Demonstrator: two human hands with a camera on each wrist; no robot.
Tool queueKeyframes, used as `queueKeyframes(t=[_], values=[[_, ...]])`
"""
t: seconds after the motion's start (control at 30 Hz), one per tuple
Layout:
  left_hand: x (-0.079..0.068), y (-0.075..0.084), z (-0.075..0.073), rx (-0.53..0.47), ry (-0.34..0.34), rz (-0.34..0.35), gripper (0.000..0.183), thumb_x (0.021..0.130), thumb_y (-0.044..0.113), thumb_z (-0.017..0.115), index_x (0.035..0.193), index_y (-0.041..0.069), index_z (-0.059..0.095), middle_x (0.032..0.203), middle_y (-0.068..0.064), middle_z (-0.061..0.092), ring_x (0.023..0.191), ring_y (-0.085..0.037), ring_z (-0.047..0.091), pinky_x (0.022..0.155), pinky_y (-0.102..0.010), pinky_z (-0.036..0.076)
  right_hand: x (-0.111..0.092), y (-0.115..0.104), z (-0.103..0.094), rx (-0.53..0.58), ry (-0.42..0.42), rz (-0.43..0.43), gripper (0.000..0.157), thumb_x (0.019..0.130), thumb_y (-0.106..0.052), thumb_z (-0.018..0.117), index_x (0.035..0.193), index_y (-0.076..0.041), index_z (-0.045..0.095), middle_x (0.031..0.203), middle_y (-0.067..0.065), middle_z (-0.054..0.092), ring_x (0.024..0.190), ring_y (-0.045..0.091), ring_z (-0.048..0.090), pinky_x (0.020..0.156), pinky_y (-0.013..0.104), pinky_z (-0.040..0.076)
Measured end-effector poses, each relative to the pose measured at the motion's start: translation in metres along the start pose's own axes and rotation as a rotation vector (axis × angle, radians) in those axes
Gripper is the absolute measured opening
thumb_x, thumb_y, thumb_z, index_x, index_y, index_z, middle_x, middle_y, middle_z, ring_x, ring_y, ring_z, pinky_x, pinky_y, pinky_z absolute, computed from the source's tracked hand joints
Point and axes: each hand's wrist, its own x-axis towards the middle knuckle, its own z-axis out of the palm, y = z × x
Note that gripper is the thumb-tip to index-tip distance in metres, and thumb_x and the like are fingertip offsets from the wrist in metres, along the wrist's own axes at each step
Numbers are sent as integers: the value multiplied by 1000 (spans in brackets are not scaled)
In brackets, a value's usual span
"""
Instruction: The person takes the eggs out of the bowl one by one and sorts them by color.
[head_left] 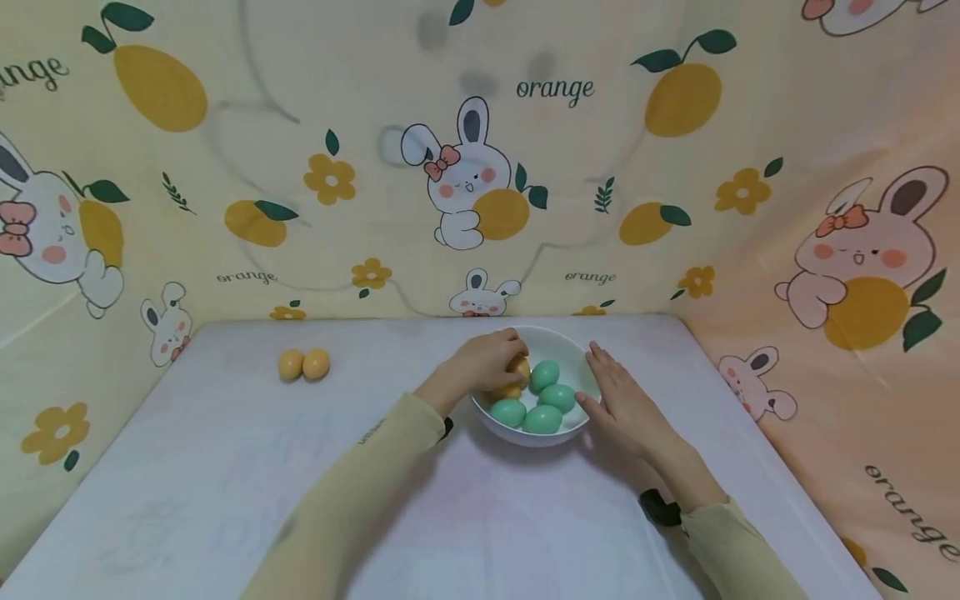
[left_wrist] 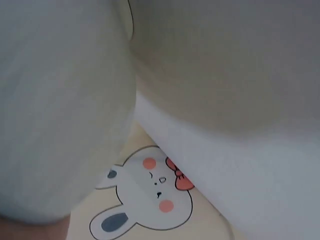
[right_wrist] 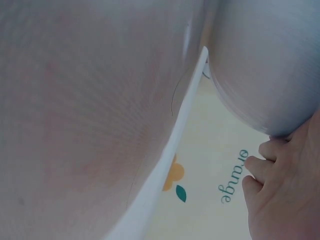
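A white bowl stands toward the back of the table, right of centre. Several green eggs lie inside it. My left hand reaches over the left rim with curled fingers around an orange egg, partly hidden by the hand. Below that, more orange shows under the fingers. Along the bowl's right side rests my right hand, its fingers straight and the thumb at the rim. The right wrist view has the right hand's fingers against the bowl's outer wall.
Two orange eggs sit side by side at the back left of the white table. Behind the table hangs a cloth printed with rabbits and oranges, which also runs along both sides.
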Motion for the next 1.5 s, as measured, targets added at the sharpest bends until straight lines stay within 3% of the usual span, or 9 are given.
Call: queueKeyframes(t=[0.23, 0.43, 0.83, 1.23, 1.5], values=[[2, 5, 1, 14, 2, -17, 41, 95, 36, 71, 130, 16, 70, 122, 0, 59, 106, -15, 55, 89, -32, 52, 2, 0, -3, -5, 2, -2, 81, 109, -50, 44, 163, 3, 18, 173, 17, 9, 158, 41, 13, 127, 57, 16], [1, 6, 2, 20, -8, 14, 42, 92, 37, 75, 129, 20, 71, 121, 3, 61, 109, -13, 55, 92, -31, 51, 3, 0, -4, -6, 6, 1, 81, 109, -50, 44, 163, 3, 18, 173, 17, 9, 158, 40, 13, 127, 55, 16], [0, 8, 1, 34, -51, 9, 43, 95, 34, 74, 134, 18, 68, 123, 2, 66, 106, -13, 57, 95, -31, 50, 2, 0, -6, 6, 15, -25, 79, 109, -48, 44, 162, 6, 19, 173, 19, 11, 158, 40, 13, 127, 56, 15], [-2, 6, 4, -20, -25, 20, 44, 91, 32, 78, 132, 18, 69, 123, 3, 66, 106, -12, 57, 93, -31, 51, 1, 1, -2, 6, 13, -18, 79, 109, -48, 44, 163, 5, 20, 173, 18, 11, 158, 42, 14, 126, 57, 17], [-5, 3, 4, -110, 12, 30, 44, 91, 30, 79, 132, 18, 69, 122, 4, 65, 105, -11, 56, 91, -29, 51, 0, 3, 1, 7, 15, -23, 79, 109, -49, 44, 163, 4, 20, 173, 18, 11, 157, 42, 15, 126, 58, 18]])
